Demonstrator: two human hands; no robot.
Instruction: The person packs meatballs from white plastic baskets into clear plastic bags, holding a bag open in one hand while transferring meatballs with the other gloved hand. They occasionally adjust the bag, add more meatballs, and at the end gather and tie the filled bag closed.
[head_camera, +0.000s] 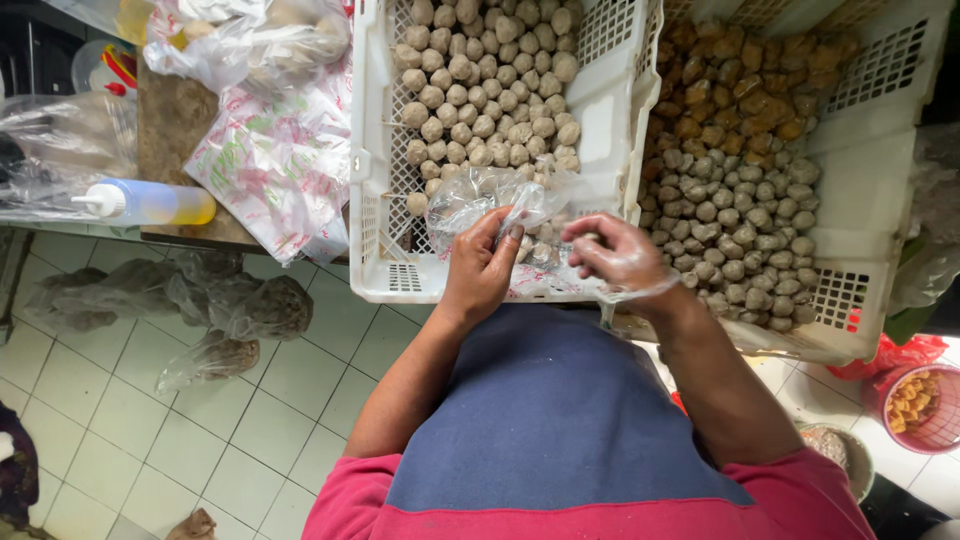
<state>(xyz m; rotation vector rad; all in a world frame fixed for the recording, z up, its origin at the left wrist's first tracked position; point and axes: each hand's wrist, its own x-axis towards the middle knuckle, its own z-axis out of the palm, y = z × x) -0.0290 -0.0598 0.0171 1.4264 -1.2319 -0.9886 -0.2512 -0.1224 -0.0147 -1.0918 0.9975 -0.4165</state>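
Nearest the person, both hands meet over the front edge of a white crate (600, 100): the left hand (483, 268) pinches a clear plastic bag (495, 195) with fingers closed on its film, and the right hand (620, 255), in a thin plastic glove, curls its fingers at the bag's mouth. Beyond them grey meatballs (485, 90) fill that crate, and a second crate (880, 180) holds more meatballs with brown fried pieces (750, 70) behind.

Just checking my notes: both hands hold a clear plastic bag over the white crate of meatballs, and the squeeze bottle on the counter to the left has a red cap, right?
Not quite. In the head view the squeeze bottle has a white cap, not red. The rest holds: both hands, left and right, hold the clear plastic bag over the white crate.
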